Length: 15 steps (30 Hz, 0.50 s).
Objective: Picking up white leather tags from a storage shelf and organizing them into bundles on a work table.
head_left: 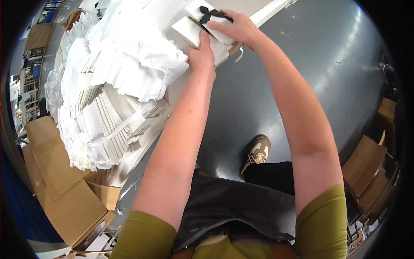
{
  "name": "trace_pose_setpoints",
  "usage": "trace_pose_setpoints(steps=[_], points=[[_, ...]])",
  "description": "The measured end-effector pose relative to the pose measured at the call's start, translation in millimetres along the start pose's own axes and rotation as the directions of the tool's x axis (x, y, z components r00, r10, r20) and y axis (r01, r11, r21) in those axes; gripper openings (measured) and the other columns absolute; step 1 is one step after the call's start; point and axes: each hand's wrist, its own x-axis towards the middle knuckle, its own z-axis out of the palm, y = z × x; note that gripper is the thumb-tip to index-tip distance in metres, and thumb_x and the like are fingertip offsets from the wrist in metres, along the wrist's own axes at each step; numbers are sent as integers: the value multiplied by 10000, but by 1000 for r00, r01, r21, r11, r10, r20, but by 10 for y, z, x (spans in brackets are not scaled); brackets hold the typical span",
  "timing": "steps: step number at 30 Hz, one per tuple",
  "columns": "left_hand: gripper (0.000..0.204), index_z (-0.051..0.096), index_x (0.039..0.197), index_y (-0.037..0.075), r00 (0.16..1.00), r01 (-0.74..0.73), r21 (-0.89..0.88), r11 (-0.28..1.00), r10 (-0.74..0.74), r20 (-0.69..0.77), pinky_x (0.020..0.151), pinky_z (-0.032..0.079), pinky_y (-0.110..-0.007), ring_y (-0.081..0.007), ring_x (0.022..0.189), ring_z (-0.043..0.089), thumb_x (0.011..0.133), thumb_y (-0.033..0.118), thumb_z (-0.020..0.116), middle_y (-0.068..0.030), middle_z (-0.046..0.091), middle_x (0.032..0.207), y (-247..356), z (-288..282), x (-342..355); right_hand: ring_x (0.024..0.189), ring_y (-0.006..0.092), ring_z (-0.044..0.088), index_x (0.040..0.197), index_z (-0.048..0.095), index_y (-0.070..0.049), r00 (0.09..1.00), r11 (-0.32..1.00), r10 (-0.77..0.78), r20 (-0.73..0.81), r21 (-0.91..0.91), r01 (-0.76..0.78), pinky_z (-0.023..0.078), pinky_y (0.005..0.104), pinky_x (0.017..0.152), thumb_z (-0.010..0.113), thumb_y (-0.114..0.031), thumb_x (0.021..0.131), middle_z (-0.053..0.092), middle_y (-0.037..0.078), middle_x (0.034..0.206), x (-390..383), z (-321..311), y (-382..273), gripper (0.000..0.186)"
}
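1. While both bare forearms stretch away toward the top, the two hands meet over one white box [221,36] at the near right edge of the pale worktop [246,5].
2. Two white parts of that box show, split by a narrow dark gap; one black ribbon [208,15] lies across the right-hand part.
3. The right hand [242,30] has its thumb and forefinger moderately parted, gripping the ribboned part between them; the thumb lies on the white face, and the forefinger is up by the ribbon.
4. The left hand [202,56] touches the box from the near side, one digit straight and pointing up at the gap. Its other fingers are curled or hidden, so I cannot tell whether they grip.
5. One large heap of white sheets and folded pieces [129,47] covers the worktop to the left of the hands; they overlap too much to count. Translucent plastic wrap [54,93] sits at its left side.
6. At lower left stands at least one big brown carton [71,211], its flaps spread; at far right, at least two brown cardboard pieces [364,155] lean close together.
7. One brown and beige shoe [258,149] rests on the grey floor [254,95]. Two olive sleeves [321,222] and one dark apron [237,200] fill the lower edge.
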Motion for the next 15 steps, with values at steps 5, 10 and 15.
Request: trace_pose_setpoints(steps=[5, 10, 15], points=[[627, 365, 1334, -86, 994, -70, -183, 981, 85, 73, 1026, 352, -356, -251, 1221, 456, 972, 421, 440, -200, 451, 1344, -206, -174, -290, 1198, 277, 521, 1384, 456, -54, 998, 992, 60, 10, 114, -61, 414, 361, 989, 729, -509, 747, 541, 181, 1299, -106, -59, -14, 828], [580, 368, 1349, -69, 933, -211, -105, 972, 233, 275, 1059, 306, -343, -223, 1241, 426, 990, 384, 426, -166, 475, 1323, -358, -434, -597, 1077, 225, 587, 1277, 565, -37, 972, 984, -1, -235, 174, 43, 451, 327, 927, 727, -399, 796, 621, 139, 1167, -245, -70, -148, 624], [436, 438, 1335, 10, 799, -302, 331, 894, 48, 600, 892, 437, -271, -124, 1046, 549, 963, 209, 548, -74, 580, 1179, -266, -1093, -1116, 868, 139, 617, 1134, 643, -19, 949, 879, -317, -2, 374, 295, 483, 259, 788, 714, -213, 829, 668, 68, 971, -534, -2, -619, 368]])
